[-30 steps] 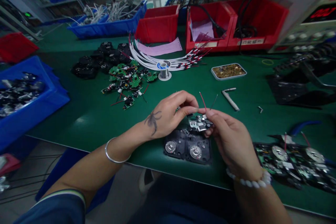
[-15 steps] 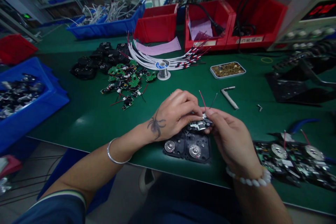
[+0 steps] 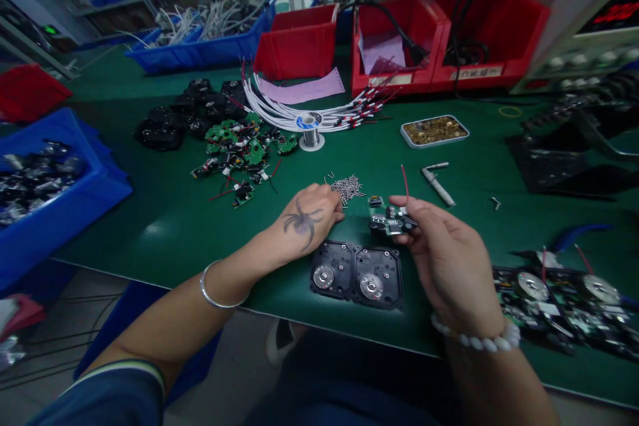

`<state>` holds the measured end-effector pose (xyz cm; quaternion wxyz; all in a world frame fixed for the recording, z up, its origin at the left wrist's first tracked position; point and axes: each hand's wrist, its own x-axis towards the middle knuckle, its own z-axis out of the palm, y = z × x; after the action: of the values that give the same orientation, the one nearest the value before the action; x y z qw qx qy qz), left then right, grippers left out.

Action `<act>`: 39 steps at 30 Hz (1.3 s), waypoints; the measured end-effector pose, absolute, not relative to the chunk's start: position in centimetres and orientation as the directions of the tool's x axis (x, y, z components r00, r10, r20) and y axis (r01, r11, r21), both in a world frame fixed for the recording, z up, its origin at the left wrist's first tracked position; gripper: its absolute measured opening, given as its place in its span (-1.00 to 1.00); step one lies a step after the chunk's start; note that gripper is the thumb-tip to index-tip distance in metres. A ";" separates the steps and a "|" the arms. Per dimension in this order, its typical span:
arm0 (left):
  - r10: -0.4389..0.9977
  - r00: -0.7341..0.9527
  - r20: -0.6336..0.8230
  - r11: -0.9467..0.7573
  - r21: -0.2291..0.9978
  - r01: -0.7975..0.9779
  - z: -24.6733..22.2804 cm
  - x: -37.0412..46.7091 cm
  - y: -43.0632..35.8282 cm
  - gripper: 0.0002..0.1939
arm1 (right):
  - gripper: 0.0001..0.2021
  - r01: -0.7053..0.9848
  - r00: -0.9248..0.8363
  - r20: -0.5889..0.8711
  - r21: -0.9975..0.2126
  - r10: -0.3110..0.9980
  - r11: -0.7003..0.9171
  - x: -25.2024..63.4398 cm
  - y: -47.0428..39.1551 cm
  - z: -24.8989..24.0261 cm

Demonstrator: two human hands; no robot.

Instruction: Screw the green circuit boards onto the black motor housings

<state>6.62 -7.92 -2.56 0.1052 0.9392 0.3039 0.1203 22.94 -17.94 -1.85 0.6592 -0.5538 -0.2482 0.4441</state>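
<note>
Between thumb and fingers, my right hand (image 3: 442,249) pinches a small green circuit board (image 3: 387,221) with black parts and an upright red wire. My left hand (image 3: 314,216) is curled closed at the left edge of a pile of small metal screws (image 3: 348,188). Its fingertips are hidden, so whether anything is in them does not show. Below both hands, two joined black plastic housings (image 3: 333,269) lie flat on the green table, each with a round metal disc in it.
Green circuit boards (image 3: 254,150) and black housings (image 3: 162,128) are heaped at the left. A solder spool (image 3: 311,133) stands before white cables (image 3: 279,113). A tray of brass-coloured parts (image 3: 434,131) sits further right. Wired assemblies (image 3: 549,303) lie beside my right forearm.
My left hand has let go of the circuit board and moved left to the screws. My right hand keeps the board and has shifted slightly right, uncovering the housings.
</note>
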 end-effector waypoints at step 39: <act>0.610 0.758 0.233 -0.787 0.294 0.543 -2.7 7.6 -7.4 -0.94 | -0.82 -0.212 0.547 -0.097 -0.977 0.831 0.026 23.2 -18.0 -2.1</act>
<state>7.65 -7.44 -2.73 0.1047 0.9316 0.3093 0.1597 23.21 -18.01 -2.13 0.6640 -0.5768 -0.2684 0.3928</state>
